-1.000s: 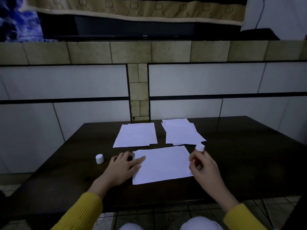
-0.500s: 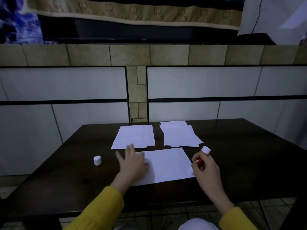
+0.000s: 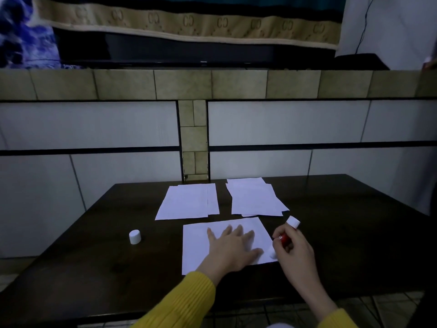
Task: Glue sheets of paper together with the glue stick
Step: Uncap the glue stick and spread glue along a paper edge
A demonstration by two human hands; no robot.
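Head view. Tiled wall behind a dark table. Near sheet lies flat at table centre; two paper stacks lie beyond it, one at 11 o'clock, one at 1 o'clock, both just apart from it. Loose cap stands at 9 o'clock, well apart from the sheet. Left hand lies spread, palm down, on the sheet, pinning it. Right hand is closed around the glue stick, held tilted at the sheet's 3 o'clock edge; whether its lower tip touches the paper cannot be told. Handling, as judged: paper is light, limp and slides readily on the smooth top, so a flat palm suits it; lift by a corner or edge. Stick is rigid and light; grip mid-barrel.
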